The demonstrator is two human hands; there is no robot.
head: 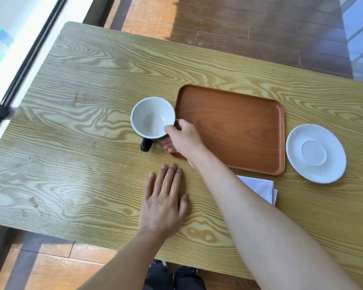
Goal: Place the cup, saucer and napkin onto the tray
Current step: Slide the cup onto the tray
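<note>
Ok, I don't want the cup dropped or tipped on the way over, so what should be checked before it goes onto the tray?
1. Right hand grips the cup at its rim: ok.
2. Cup looks empty: ok.
3. Tray has nothing on it: ok.
4. Left hand lies flat on the table, clear of the path: ok.
5. Saucer on the tray first: not ok, it sits right of the tray.
6. Grip firmness under the cup: cannot tell.

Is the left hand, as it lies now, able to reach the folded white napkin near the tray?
Probably not directly: the left hand lies flat on the wooden table, and the right forearm, reaching to the cup, crosses between it and the folded white napkin.
</note>
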